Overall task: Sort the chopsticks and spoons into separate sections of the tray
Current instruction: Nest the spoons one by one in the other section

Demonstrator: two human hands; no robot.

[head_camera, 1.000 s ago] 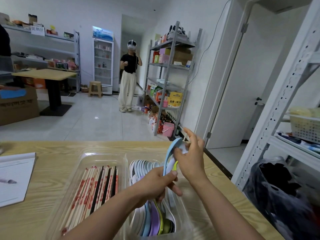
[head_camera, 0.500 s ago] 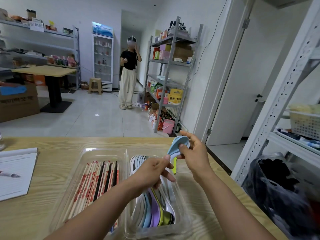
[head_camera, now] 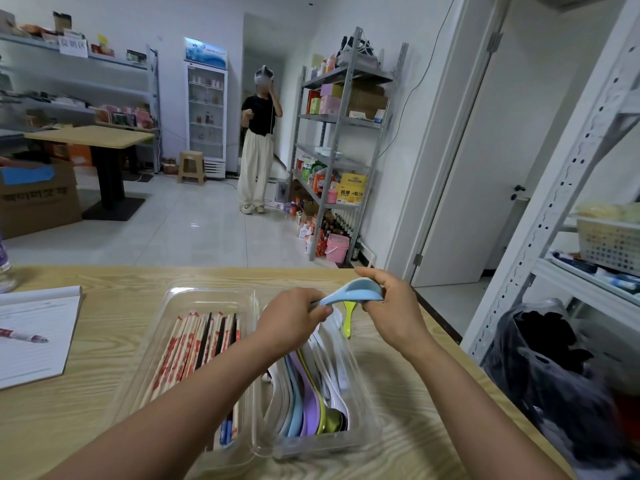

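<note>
A clear tray (head_camera: 211, 296) is sitting on the table (head_camera: 398, 420), chopsticks (head_camera: 194, 344) lying in its left section and spoons (head_camera: 308, 407) stacked in its right. Above the right section, the left hand (head_camera: 291, 323) is pinching the handle of a blue spoon (head_camera: 349, 294) while the right hand (head_camera: 391, 306) is gripping its bowl. A green spoon (head_camera: 348, 318) is lying just beyond the tray. A notepad (head_camera: 34, 337) with a pen (head_camera: 24, 336) is resting at left.

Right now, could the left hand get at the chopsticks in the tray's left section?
Probably yes: the chopsticks lie uncovered just left of the left hand, but it grips the blue spoon first.
</note>
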